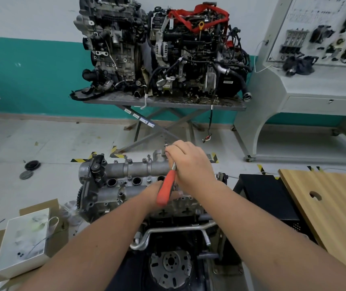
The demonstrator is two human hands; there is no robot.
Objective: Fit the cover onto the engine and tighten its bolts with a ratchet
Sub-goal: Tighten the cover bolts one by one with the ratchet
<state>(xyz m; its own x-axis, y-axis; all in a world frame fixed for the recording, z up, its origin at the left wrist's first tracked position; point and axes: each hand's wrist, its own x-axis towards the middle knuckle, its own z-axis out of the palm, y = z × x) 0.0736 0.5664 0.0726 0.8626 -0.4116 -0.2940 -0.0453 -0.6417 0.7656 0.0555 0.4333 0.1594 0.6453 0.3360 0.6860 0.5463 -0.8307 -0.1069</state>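
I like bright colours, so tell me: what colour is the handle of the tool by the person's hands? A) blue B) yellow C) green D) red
D: the ratchet has a red handle that slants down from the right hand towards the left hand, over the grey cover.

Both hands [191,164] fwd, fingers curled.

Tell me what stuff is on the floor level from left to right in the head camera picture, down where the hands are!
White box → engine → ratchet with the red handle, held by the right hand → black crate → wooden board.
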